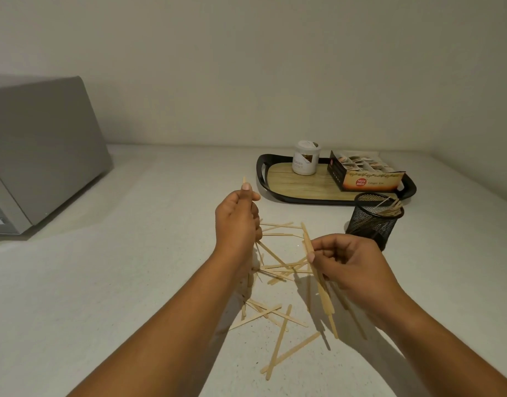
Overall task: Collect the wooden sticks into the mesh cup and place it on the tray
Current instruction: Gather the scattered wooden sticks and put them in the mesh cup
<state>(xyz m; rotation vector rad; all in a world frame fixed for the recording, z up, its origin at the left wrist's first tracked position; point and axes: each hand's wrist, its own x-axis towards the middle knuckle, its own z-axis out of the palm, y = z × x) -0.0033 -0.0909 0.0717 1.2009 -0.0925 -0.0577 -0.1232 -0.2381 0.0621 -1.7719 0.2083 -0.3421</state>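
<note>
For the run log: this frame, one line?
gathering; left hand grips sticks; right hand grips sticks; mesh cup off tray, partly filled; loose sticks on counter

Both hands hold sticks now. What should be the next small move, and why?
Probably the right hand should carry its bundle of sticks to the mesh cup and drop it in. The cup stands just beyond that hand, on the counter, with a few sticks inside. Many loose sticks lie scattered, so free fingers are needed.

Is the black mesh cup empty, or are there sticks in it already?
Not empty: the mesh cup stands upright on the counter, and stick ends lean out over its right rim.
</note>
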